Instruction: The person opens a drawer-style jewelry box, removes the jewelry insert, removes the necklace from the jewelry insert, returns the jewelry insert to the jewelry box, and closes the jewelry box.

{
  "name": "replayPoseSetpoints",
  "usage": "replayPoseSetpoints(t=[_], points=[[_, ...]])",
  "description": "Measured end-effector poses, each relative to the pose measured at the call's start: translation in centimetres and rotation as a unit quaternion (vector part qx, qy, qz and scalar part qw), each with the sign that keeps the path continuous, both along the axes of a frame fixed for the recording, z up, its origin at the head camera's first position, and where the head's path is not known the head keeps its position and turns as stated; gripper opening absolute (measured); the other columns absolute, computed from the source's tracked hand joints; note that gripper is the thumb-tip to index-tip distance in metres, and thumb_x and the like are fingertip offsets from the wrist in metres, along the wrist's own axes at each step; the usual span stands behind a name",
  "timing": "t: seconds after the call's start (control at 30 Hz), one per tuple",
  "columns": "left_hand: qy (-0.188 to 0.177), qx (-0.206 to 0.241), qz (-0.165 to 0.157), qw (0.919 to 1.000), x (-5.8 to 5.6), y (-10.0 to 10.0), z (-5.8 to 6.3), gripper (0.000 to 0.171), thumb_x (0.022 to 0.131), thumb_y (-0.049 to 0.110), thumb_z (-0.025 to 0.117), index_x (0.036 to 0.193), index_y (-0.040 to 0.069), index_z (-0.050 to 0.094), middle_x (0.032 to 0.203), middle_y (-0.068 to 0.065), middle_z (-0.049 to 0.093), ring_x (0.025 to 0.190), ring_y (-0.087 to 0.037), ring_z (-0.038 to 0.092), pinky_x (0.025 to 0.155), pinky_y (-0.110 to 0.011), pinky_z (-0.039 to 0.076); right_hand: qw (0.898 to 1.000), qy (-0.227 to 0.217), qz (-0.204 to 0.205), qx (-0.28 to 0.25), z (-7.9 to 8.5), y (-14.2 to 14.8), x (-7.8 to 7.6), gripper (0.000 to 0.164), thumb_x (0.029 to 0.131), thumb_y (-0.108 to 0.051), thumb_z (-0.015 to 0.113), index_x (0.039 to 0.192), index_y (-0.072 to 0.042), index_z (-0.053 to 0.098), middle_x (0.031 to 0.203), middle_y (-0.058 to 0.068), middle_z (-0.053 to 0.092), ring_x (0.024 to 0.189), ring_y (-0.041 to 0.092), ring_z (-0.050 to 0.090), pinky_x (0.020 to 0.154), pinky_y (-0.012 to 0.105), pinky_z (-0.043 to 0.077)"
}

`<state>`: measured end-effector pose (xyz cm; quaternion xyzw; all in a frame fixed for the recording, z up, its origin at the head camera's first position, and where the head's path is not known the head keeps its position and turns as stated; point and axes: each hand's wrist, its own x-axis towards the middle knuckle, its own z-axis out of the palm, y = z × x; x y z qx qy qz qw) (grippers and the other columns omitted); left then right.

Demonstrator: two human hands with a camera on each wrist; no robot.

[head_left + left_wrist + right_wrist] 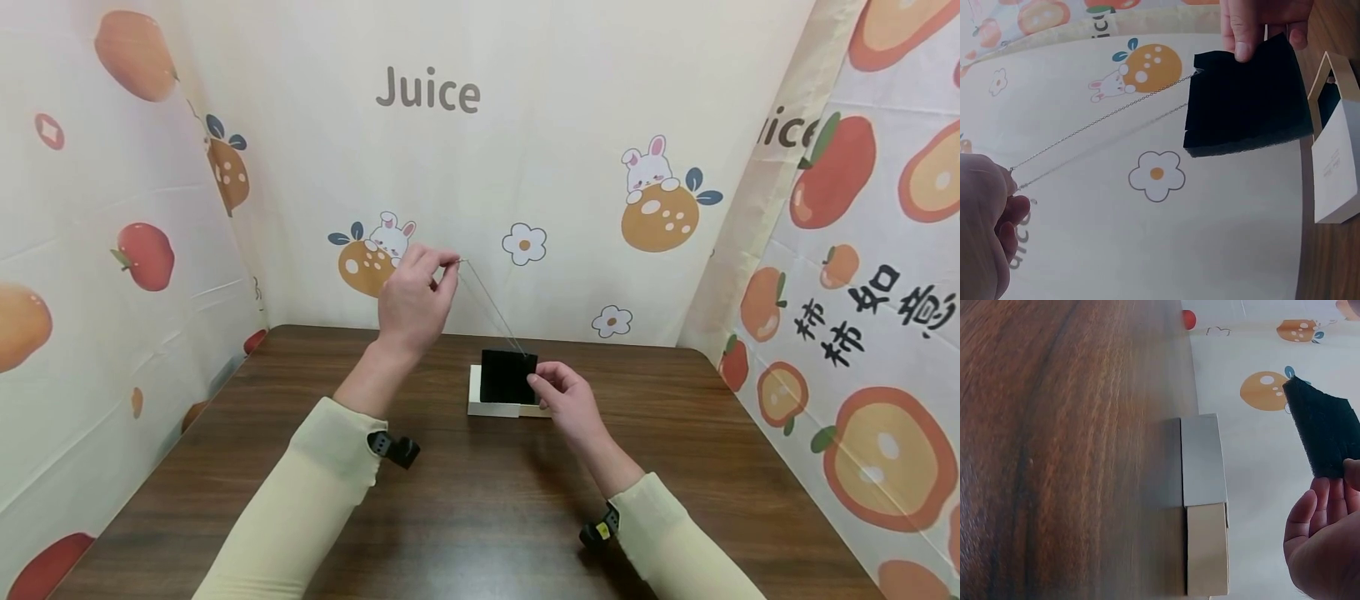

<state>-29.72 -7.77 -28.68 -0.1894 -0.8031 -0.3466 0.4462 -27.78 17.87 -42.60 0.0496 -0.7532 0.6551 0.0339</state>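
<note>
My left hand (414, 296) is raised and pinches the end of a thin silver necklace chain (1100, 119). Two strands run from its fingers down to the edge of a black foam jewelry pad (504, 377), where they pass into small slits. My right hand (570, 400) pinches the pad at its right edge, thumb on one face. In the right wrist view the pad (1325, 428) stands above the fingers, apart from the table. Behind and below it sits a white and tan jewelry box (1337, 169), partly slid open. Whether anything hangs behind the pad is hidden.
The box rests toward the back of a dark wooden table (435, 500). A fruit-patterned curtain (525, 150) closes off the back and both sides. Black wrist cameras (395, 448) are strapped over the pale sleeves (300, 500).
</note>
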Motion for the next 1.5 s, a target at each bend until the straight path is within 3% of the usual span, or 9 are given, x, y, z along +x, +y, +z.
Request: replayPoseSetpoints(t=[0.87,1.3,1.5], points=[[0.011,0.043,0.026,0.9987,0.0,-1.1,0.5,0.019,0.109,0.014,0.069,0.118,0.001,0.080,0.108,-0.017,0.074,0.088,-0.031,0.070,0.075,-0.040,0.065,1.000,0.003,0.003,-0.005,0.2,-0.1,0.3,0.016,0.110,-0.016,0.069,0.120,-0.003,0.069,0.097,0.000,0.062,0.089,0.019,0.059,0.078,0.028,0.057],[-0.023,0.041,0.026,0.9985,-0.1,-2.0,0.0,0.020,0.108,0.015,0.071,0.119,0.002,0.080,0.113,-0.016,0.074,0.092,-0.030,0.070,0.078,-0.041,0.065,1.000,-0.005,-0.006,0.006,0.6,0.0,0.3,0.019,0.110,-0.019,0.069,0.122,-0.004,0.069,0.100,0.000,0.063,0.092,0.022,0.059,0.080,0.030,0.058],[-0.027,0.042,0.026,0.9984,-0.2,-2.5,-0.2,0.019,0.108,0.014,0.071,0.118,0.002,0.081,0.112,-0.016,0.075,0.092,-0.031,0.070,0.079,-0.042,0.064,1.000,-0.006,-0.006,0.007,0.9,0.0,0.5,0.020,0.110,-0.019,0.068,0.122,-0.004,0.069,0.100,-0.001,0.063,0.092,0.021,0.059,0.078,0.025,0.056]])
